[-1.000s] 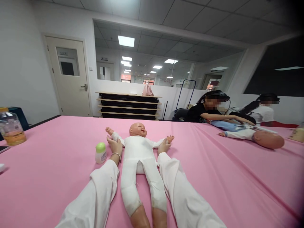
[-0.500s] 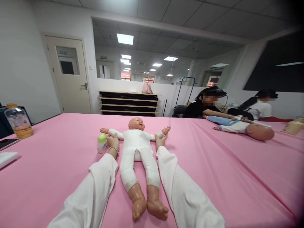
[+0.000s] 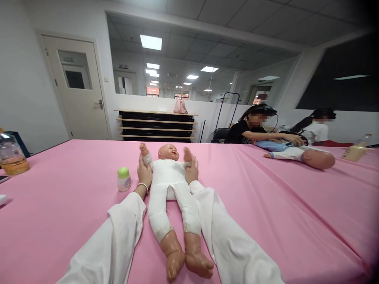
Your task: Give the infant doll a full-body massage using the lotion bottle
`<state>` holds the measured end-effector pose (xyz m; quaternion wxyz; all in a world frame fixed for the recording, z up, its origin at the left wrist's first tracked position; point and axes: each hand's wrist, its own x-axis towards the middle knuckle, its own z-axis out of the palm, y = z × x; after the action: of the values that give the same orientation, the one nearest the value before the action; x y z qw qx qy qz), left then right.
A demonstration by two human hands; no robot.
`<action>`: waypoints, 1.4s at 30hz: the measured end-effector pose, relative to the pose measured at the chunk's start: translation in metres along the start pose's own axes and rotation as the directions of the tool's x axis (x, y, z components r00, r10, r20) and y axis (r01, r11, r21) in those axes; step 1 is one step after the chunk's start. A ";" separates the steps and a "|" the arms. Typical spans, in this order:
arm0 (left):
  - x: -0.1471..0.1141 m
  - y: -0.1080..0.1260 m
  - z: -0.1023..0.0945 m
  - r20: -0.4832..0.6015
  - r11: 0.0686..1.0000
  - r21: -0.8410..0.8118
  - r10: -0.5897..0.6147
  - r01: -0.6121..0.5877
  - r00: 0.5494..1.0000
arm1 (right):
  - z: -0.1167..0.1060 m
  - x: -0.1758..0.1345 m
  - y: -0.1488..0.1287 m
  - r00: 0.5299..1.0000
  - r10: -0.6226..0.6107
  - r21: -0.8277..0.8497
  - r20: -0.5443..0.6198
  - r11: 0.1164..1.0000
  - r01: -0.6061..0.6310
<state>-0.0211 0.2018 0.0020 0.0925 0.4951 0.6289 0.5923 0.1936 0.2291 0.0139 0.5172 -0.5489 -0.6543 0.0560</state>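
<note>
Your left hand (image 3: 144, 172) and right hand (image 3: 193, 172) grip the forearms of a baby doll (image 3: 167, 171), both already raised, legs unheld, head toward the far edge of the pink-covered table (image 3: 53, 232).

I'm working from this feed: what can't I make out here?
All in the head view:
Doll: its back, hidden by its own body lying on the pink tablecloth.
Left hand and right hand: exact finger placement, partly hidden by the doll's arms.
Green-capped jar: label wording, too small.
White item: most of it, cut off by the left edge.
</note>
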 end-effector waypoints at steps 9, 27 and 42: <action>0.000 0.012 0.002 0.306 0.880 0.275 0.303 -0.388 0.903 | -0.002 0.004 -0.015 0.906 -0.322 -0.167 0.276 0.912 0.375; -0.003 0.007 0.001 0.148 0.980 0.114 0.147 -0.165 0.978 | 0.003 0.003 0.004 0.999 -0.039 0.210 0.007 0.977 0.036; 0.010 -0.016 0.000 -0.178 0.878 -0.033 -0.475 0.477 0.862 | -0.008 0.013 0.026 0.675 0.712 0.584 -0.194 0.637 -0.504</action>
<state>-0.0342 0.2124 -0.0066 0.1754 0.2695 0.7409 0.5896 0.2184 0.2447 0.0092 0.7092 -0.5916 -0.2649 0.2771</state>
